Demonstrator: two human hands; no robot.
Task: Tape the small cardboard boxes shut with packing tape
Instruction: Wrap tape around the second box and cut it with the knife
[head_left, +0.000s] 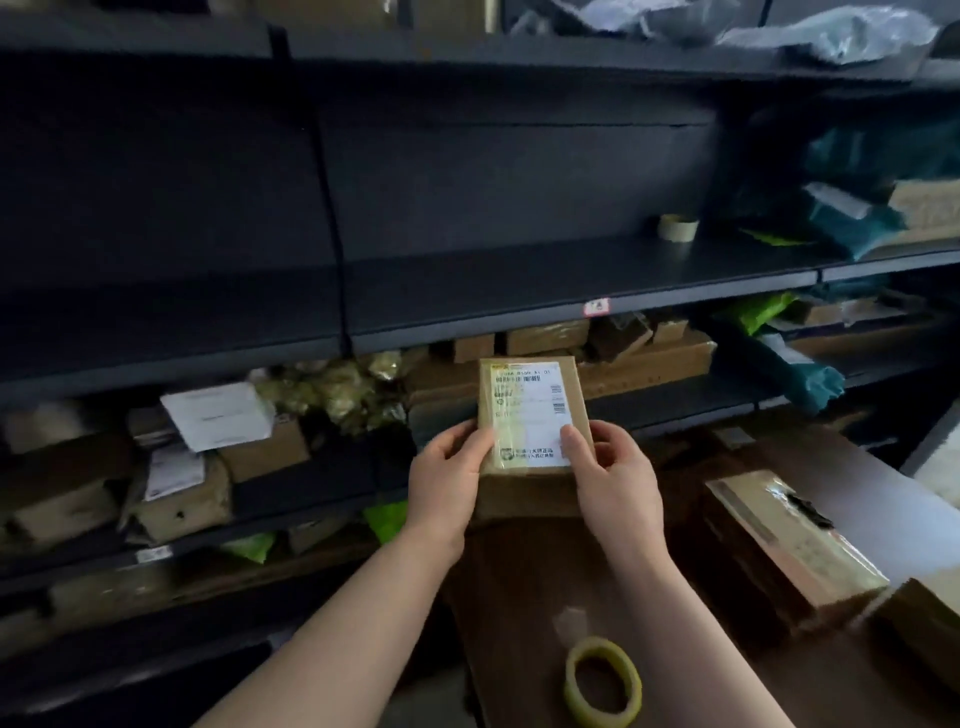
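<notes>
A small cardboard box (530, 410) with a white shipping label and clear tape over its top is held up in front of the shelves. My left hand (447, 478) grips its left side, thumb on the top face. My right hand (613, 473) grips its right side, thumb pressed on the label's lower right corner. A yellowish roll of packing tape (602, 680) lies flat on the brown cardboard surface (519, 587) below my arms. Another taped cardboard box (789, 545) lies to the right on that surface.
Dark metal shelving (467, 306) fills the view ahead. A second tape roll (678, 227) sits on the middle shelf at right. The lower shelves hold several cardboard parcels (644, 358) and labelled packets (218, 415). Teal and green mailer bags (810, 374) crowd the right side.
</notes>
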